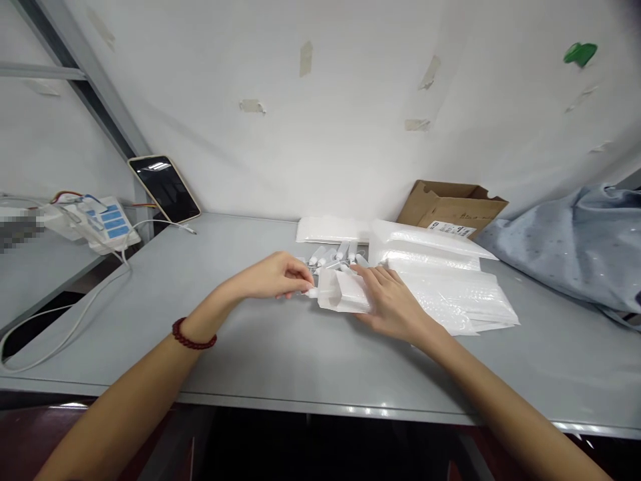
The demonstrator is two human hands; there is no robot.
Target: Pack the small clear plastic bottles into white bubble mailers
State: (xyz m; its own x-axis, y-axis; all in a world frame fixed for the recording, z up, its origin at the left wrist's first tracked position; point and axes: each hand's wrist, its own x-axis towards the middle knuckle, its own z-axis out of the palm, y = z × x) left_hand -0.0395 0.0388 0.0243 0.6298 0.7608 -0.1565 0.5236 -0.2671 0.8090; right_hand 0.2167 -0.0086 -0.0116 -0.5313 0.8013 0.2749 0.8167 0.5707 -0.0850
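Observation:
My left hand point(283, 275) pinches a small white tube point(312, 292) at the open mouth of a white bubble mailer bag point(345, 292). The bag's mouth faces left and gapes. Over its right part lies my right hand point(388, 300), closed on it with the thumb underneath out of sight. Just behind the bag, several white capped tubes point(343, 251) lie loosely together on the grey table point(250, 361). To the right, partly behind my right hand, more white bubble mailers point(451, 294) are piled flat.
Another white mailer stack point(330, 230) lies by the wall. A cardboard box point(451, 204) stands behind the pile, with a blue-grey cloth bag point(571, 240) at right. A phone point(165, 188) leans at the back left, near a power strip point(107, 224) and a white cable point(80, 321).

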